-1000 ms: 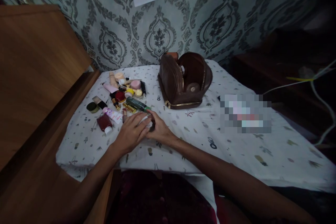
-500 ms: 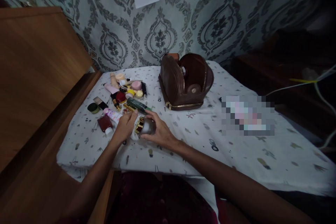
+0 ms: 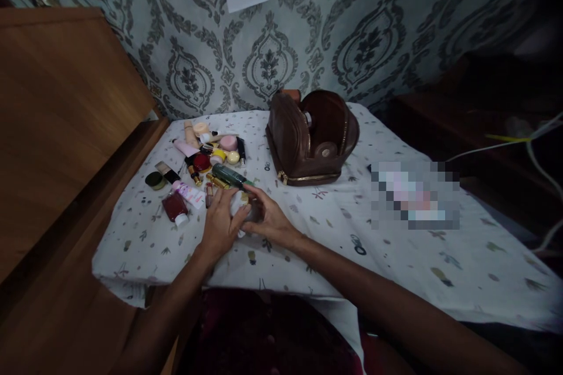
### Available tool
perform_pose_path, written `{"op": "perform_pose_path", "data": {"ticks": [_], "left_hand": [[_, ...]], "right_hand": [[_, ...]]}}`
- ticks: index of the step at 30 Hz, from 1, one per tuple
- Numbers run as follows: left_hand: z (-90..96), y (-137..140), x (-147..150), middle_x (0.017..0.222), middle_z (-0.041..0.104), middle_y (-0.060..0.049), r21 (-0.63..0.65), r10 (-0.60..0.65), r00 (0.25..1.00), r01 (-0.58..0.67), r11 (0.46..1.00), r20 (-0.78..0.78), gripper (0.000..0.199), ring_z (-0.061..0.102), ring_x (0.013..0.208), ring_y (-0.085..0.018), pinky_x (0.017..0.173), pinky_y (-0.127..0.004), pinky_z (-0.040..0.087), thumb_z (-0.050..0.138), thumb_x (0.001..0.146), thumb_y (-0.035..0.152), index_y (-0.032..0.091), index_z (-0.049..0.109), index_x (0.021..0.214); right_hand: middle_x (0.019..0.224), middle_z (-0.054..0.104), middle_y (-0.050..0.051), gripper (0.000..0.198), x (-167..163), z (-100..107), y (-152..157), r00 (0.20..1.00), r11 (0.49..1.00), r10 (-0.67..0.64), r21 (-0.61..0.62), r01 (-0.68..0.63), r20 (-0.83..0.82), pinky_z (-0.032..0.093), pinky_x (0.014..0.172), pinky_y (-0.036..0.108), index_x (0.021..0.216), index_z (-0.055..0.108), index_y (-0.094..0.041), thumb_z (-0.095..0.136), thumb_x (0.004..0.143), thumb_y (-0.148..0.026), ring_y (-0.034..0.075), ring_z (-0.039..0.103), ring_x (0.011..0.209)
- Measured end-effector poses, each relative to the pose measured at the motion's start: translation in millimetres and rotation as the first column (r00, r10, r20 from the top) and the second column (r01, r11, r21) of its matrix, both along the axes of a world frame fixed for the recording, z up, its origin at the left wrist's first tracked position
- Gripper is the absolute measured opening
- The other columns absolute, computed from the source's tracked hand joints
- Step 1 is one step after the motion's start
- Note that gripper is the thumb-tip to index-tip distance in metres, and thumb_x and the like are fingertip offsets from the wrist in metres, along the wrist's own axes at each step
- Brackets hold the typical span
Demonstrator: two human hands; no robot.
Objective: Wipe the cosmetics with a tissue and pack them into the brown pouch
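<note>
My right hand grips the body of a glass bottle with a gold cap, tipped on its side above the table. My left hand is closed around a white wipe or cloth, pressed over the bottle's cap end. The fingers hide most of the bottle and much of the wipe. Just beyond the hands lie a dark green tube and a small gold tube. Left of my left hand are a dark red bottle with a white cap and a pink-and-white tube.
Several cosmetics, among them a pink-lidded jar and a round dark red container, lie at the back left. A brown leather bag stands unzipped at the back. A blurred-out object lies to the right. A wooden cabinet borders the left.
My left hand has moved right and closed over the gold cap with the white wipe, covering most of the cap. The right hand keeps its hold on the bottle.
</note>
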State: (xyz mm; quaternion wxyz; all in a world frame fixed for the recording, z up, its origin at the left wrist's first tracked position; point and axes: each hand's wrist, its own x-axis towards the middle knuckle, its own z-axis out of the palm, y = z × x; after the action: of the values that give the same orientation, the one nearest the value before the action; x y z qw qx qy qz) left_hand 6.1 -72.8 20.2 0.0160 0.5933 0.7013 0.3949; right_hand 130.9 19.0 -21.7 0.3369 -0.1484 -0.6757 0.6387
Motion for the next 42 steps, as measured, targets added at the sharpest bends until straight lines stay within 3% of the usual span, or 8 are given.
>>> {"op": "perform_pose_path", "data": {"ticks": [5,10,15,19,28,32,37,42], "left_hand": [[7.7,0,-6,0.081,0.059,-0.004,0.049,-0.004,0.972,-0.008,0.999,0.235,0.041,0.056,0.082,-0.021,0.079,-0.034,0.044,0.034,0.096,0.050,0.018,0.057,0.083],[5.7,8,-9,0.069,0.057,0.001,0.015,0.007,0.758,-0.023,1.000,0.653,0.046,0.053,0.070,-0.016,0.070,-0.028,0.043,0.042,0.092,0.058,0.019,0.055,0.072],[2.9,18,-16,0.054,0.044,0.005,-0.038,0.030,0.660,-0.003,0.999,0.751,0.047,0.041,0.052,-0.012,0.051,-0.024,0.033,0.056,0.083,0.059,0.020,0.045,0.058],[3.5,26,-21,0.051,0.043,0.004,-0.063,0.007,0.680,0.057,0.996,0.733,0.044,0.040,0.049,-0.012,0.048,-0.024,0.031,0.055,0.083,0.055,0.020,0.047,0.058],[8.0,45,-23,0.069,0.051,0.004,0.104,-0.028,0.744,-0.056,0.993,0.668,0.018,0.048,0.065,-0.012,0.061,-0.022,0.038,0.053,0.086,0.034,0.020,0.056,0.076],[8.1,45,-20,0.068,0.055,0.002,0.103,-0.026,0.757,-0.055,0.993,0.653,0.027,0.051,0.065,-0.013,0.063,-0.023,0.042,0.048,0.091,0.039,0.019,0.059,0.075],[10.5,31,-9,0.085,0.067,-0.004,0.015,0.002,0.809,-0.014,1.000,0.588,0.039,0.063,0.087,-0.021,0.082,-0.031,0.048,0.041,0.095,0.047,0.018,0.065,0.086],[17.9,11,10,0.122,0.062,-0.011,0.009,-0.063,0.967,0.062,0.998,0.247,0.036,0.055,0.118,-0.023,0.103,-0.038,0.040,0.042,0.097,0.042,0.018,0.058,0.119]], "right_hand": [[0.125,0.061,0.007,0.085,2,7,0,0.971,0.936,0.220,-0.259,-0.238,-0.097,0.045,0.101,0.038,0.137,0.048,-0.025,0.086,0.061,-0.038,0.023,0.057,0.116],[0.118,0.066,0.006,0.084,5,13,0,0.938,0.862,0.302,-0.372,-0.345,-0.171,0.049,0.095,0.037,0.136,0.048,-0.025,0.086,0.062,-0.039,0.022,0.062,0.110],[0.119,0.066,0.006,0.079,6,15,2,0.918,0.807,0.338,-0.438,-0.395,-0.205,0.048,0.097,0.037,0.132,0.054,-0.026,0.087,0.061,-0.035,0.022,0.063,0.110],[0.126,0.064,0.007,0.075,6,15,3,0.921,0.788,0.322,-0.477,-0.389,-0.219,0.046,0.101,0.040,0.127,0.058,-0.026,0.088,0.059,-0.034,0.023,0.061,0.114],[0.119,0.067,0.005,0.074,6,17,4,0.929,0.755,0.314,-0.542,-0.369,-0.196,0.047,0.099,0.038,0.122,0.062,-0.024,0.090,0.054,-0.029,0.021,0.063,0.109],[0.111,0.069,0.002,0.069,5,16,1,0.932,0.778,0.320,-0.515,-0.360,-0.168,0.050,0.093,0.034,0.116,0.065,-0.024,0.091,0.052,-0.030,0.019,0.065,0.102],[0.105,0.068,0.001,0.065,2,11,1,0.951,0.806,0.267,-0.504,-0.309,-0.157,0.052,0.087,0.032,0.109,0.063,-0.023,0.091,0.051,-0.035,0.019,0.065,0.094],[0.104,0.064,0.001,0.061,-1,7,5,0.984,0.876,0.118,-0.453,-0.166,-0.132,0.049,0.089,0.033,0.104,0.058,-0.025,0.088,0.054,-0.042,0.021,0.061,0.100]]}}
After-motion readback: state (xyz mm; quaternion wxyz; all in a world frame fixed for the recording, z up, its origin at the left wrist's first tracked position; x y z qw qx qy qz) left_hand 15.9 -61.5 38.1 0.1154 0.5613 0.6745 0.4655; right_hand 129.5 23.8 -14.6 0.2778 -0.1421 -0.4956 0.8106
